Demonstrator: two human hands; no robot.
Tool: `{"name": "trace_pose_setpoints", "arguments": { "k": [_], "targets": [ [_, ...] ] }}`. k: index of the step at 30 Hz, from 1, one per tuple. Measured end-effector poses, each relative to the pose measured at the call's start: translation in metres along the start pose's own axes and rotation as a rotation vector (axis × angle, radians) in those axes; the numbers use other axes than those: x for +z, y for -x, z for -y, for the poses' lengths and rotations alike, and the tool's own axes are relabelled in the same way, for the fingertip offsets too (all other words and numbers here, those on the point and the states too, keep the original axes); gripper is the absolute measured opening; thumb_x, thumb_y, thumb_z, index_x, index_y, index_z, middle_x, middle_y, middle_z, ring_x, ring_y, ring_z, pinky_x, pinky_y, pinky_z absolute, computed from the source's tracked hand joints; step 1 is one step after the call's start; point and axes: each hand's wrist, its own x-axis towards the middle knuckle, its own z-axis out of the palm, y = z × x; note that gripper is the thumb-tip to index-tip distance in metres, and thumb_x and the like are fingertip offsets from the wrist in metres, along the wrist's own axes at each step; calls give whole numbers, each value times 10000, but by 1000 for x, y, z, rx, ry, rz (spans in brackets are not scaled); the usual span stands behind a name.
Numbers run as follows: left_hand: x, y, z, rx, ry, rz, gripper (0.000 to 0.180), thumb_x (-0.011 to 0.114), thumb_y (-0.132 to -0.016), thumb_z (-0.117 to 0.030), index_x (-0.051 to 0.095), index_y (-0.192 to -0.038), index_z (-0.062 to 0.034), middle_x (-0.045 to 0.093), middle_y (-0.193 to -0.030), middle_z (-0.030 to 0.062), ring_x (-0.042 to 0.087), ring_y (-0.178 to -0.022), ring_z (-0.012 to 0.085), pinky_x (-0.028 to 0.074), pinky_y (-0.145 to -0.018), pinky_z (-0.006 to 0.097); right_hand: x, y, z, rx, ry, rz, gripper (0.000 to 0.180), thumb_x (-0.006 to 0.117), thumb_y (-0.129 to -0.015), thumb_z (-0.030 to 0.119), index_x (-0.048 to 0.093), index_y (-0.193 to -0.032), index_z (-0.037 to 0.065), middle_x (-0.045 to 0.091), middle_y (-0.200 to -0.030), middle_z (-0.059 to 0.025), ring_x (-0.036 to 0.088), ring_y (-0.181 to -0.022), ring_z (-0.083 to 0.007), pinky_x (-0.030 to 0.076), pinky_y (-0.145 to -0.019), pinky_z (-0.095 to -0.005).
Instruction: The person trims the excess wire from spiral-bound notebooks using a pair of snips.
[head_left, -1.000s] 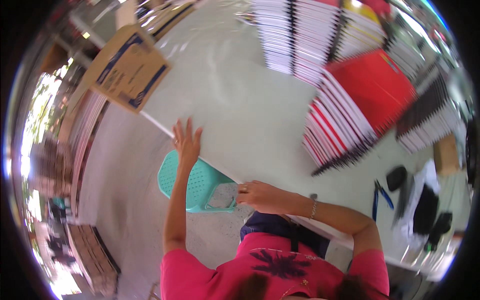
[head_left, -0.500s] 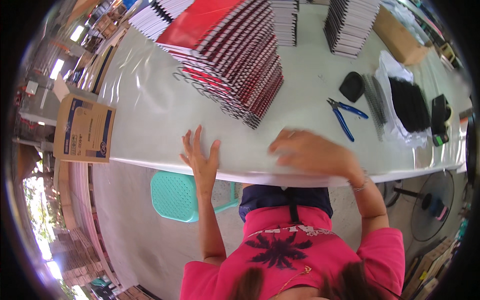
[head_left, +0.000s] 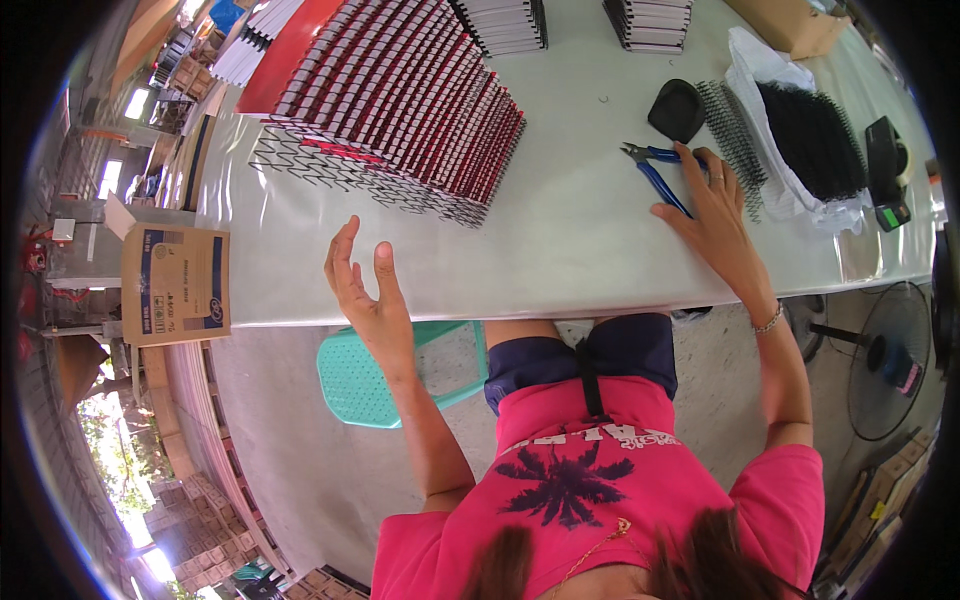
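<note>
two hands: left hand (head_left: pixel 370 315) empty, fingers loosely parted above the front edge of the bench (head_left: pixel 560 270); right hand (head_left: pixel 722 225) wide, fingers and thumb about the handles of the blue pliers (head_left: pixel 663 190), not gripping them.
blue pliers: flat on the bench under the right hand; reaching them looks done, lifting them is left.
notebook stack (head_left: pixel 400 110): left of the pliers, spiral coils (head_left: pixel 375 183) already along the spines, some jutting out low down; whether any are trimmed i can't tell.
black bundle (head_left: pixel 815 140): on white wrapping (head_left: pixel 748 85) beyond the right hand, untouched.
</note>
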Motion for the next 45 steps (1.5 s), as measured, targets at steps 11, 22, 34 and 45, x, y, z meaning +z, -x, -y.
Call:
{"name": "trace_pose_setpoints", "arguments": {
  "k": [11,22,34,45],
  "targets": [
    [-8,-8,-27,78,145,-107,450,615,-1006,-249,528,-1381,-16,544,-1378,123,493,-1302,232,408,-1089,378,-35,-41,40,-206,-512,124,372,459,-1023,215,410,-1327,7,484,-1229,-216,491,-1134,-391,387,-1000,-430],
    [-8,-44,-70,253,227,-187,481,564,-1031,-318,499,-1402,-19,574,-1272,123,553,-1185,214,449,-1019,374,-61,-92,130,-476,-573,-298,467,644,-951,288,493,-1325,53,559,-1146,-189,540,-1074,-388,421,-933,-479],
    [14,-64,-93,286,442,-255,429,666,-985,-253,588,-1294,34,644,-1196,120,615,-1062,162,488,-950,300,-79,-118,168,-647,-367,-506,455,706,-880,387,595,-1224,109,568,-1142,-130,542,-1055,-317,415,-873,-444],
    [21,-68,-96,289,498,-309,338,680,-973,-159,646,-1231,56,691,-1123,144,661,-966,153,550,-835,286,-85,-117,186,-667,-334,-507,467,741,-851,342,631,-1249,124,563,-1159,-96,542,-1025,-296,408,-883,-436]
  ]
}}
